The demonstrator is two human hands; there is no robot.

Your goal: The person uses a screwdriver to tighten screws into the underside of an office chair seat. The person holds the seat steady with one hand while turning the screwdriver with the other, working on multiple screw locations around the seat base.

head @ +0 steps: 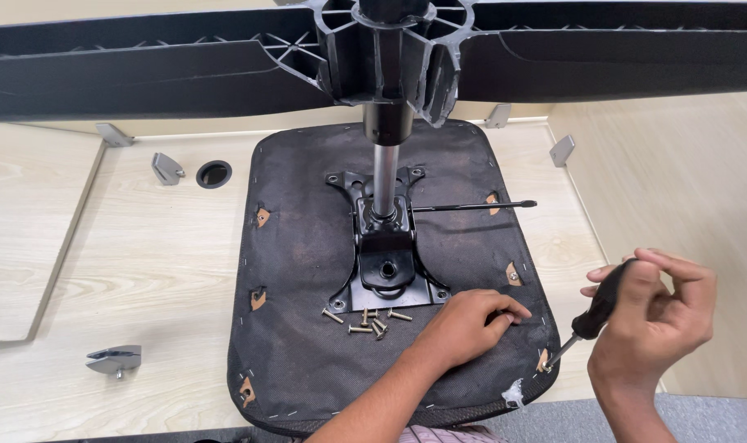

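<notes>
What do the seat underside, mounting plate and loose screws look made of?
Seat underside: dark non-woven fabric, matte, stapled round the edge. Mounting plate: likely black-painted steel, glossy highlights. Loose screws: metal, brassy-silver sheen. Screwdriver in right hand: black handle, probably plastic.

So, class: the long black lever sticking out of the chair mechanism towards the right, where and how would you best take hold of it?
Grip the lever near its knobbed outer end, coming from above on the right. It lies roughly level just over the seat underside, and that end is free, while the inner end is crowded by the metal plate and the column.
</notes>
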